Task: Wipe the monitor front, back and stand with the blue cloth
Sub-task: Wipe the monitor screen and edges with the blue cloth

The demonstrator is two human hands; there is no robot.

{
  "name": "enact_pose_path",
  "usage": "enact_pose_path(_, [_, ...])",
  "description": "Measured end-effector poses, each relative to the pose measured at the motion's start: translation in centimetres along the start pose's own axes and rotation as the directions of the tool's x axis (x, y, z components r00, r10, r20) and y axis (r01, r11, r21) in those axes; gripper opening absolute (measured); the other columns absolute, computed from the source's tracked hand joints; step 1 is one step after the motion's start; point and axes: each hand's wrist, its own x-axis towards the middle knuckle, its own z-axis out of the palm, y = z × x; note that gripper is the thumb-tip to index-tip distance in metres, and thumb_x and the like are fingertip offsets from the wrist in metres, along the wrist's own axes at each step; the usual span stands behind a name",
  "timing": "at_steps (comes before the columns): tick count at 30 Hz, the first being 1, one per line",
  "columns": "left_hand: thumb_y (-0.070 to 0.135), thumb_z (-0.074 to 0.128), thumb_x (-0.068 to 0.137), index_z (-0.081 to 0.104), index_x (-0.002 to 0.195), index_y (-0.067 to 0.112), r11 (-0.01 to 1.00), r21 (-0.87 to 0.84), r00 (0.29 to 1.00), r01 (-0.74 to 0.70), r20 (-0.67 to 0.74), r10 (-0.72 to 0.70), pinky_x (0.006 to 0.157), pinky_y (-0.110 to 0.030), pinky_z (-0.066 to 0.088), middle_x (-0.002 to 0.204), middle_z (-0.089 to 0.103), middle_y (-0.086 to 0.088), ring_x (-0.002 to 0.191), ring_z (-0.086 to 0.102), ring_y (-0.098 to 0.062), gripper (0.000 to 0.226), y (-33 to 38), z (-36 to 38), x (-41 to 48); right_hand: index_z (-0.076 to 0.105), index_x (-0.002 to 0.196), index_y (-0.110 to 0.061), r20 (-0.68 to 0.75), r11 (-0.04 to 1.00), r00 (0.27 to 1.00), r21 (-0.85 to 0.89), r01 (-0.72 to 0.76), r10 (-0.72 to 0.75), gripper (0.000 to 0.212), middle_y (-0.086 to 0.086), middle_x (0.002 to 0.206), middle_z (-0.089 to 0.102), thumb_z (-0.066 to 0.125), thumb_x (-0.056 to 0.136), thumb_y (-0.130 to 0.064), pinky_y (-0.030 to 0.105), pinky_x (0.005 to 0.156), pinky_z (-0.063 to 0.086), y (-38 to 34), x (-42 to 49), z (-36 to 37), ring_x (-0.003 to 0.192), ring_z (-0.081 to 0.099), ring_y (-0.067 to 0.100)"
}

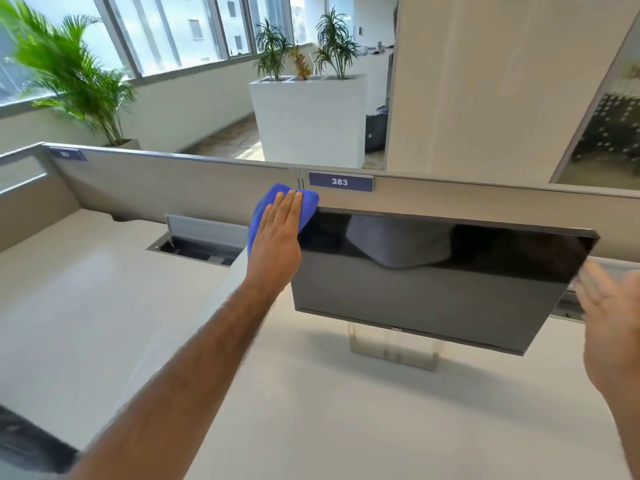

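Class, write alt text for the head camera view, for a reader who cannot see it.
A left hand presses a blue cloth flat on the upper left corner of a monitor on a pale desk. The open right hand, blurred, is near the monitor's right edge. Beyond the partition stand potted plants.

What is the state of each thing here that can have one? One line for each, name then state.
monitor: screen dark.
blue cloth: bunched, pressed on the monitor's upper left corner.
left hand: fingers straight, presses the blue cloth.
right hand: open, blurred, near the monitor's right edge; contact unclear.
stand: upright on the desk.
cable hatch: lid raised.
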Motion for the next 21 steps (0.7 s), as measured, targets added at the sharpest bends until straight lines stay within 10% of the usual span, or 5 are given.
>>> enact_pose_path(4, [-0.011, 0.028, 0.074, 0.035, 0.149, 0.039, 0.858, -0.394, 0.942, 0.33, 0.073, -0.328, 0.087, -0.037, 0.047, 0.135, 0.053, 0.009, 0.109, 0.056, -0.026, 0.09, 0.6, -0.8, -0.2, 0.042, 0.154, -0.032, -0.003, 0.999, 1.0, -0.037, -0.027, 0.027, 0.051, -0.026, 0.15, 0.049, 0.014, 0.113, -0.039, 0.025, 0.119, 0.03, 1.0, 0.6, -0.7, 0.14, 0.041, -0.009])
enact_pose_path(8, [0.004, 0.036, 0.08, 0.049, 0.101, 0.031, 0.721, -0.47, 0.857, 0.509, 0.194, -0.477, 0.074, -0.035, 0.043, 0.085, 0.052, 0.004, 0.079, 0.051, -0.023, 0.037, 0.0, 0.5, -1.1, 0.042, 0.155, -0.026, -0.033, 0.999, 0.998, 0.022, -0.049, 0.05, 0.052, -0.027, 0.147, 0.052, 0.017, 0.112, -0.042, 0.033, 0.117, 0.03, 0.8, 0.2, -0.7, 0.135, 0.045, -0.011])
enact_pose_path(14, [0.026, 0.049, 0.1, 0.057, 0.135, 0.015, 0.718, -0.254, 0.758, 0.648, 0.312, -0.573, 0.102, -0.05, 0.049, 0.117, 0.06, -0.007, 0.109, 0.061, -0.031, 0.038, -3.2, 3.7, -4.3, 0.044, 0.153, -0.026, -0.039, 0.999, 0.998, 0.003, -0.042, 0.042, 0.05, -0.027, 0.148, 0.05, 0.017, 0.113, -0.04, 0.015, 0.112, 0.03, 1.4, 0.3, -1.0, 0.134, 0.045, -0.013])
enact_pose_path(21, [0.016, 0.048, 0.1, 0.052, 0.137, 0.011, 0.438, -0.295, 0.527, 0.849, 0.525, -0.668, 0.105, -0.054, 0.049, 0.13, 0.061, -0.011, 0.117, 0.06, -0.034, 0.038, -5.4, 8.5, -8.4, 0.06, 0.137, -0.027, -0.097, 0.999, 0.995, -0.047, -0.027, 0.022, 0.052, -0.022, 0.144, 0.057, 0.014, 0.114, -0.035, 0.009, 0.103, 0.041, 2.8, 0.0, -2.4, 0.14, 0.045, -0.001])
